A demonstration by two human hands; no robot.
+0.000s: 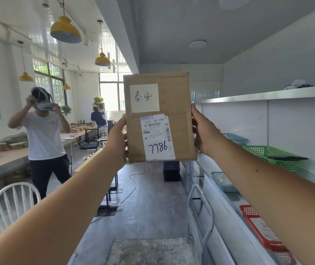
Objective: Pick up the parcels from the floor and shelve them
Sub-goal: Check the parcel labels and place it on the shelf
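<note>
Head view: left hand (117,139) and right hand (205,131) are gripping parcel (159,116) upright by its 2 sides; shelf (267,95) beside.

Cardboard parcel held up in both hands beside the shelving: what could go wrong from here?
1. The parcel is pinched only at its side edges by the left hand and right hand, with nothing under it; it might slip.
2. Held at eye level, it blocks the view ahead, where a dark crate and a cable lie on the floor: a possible trip.
3. The cart handle stands close to the shelf.
</note>
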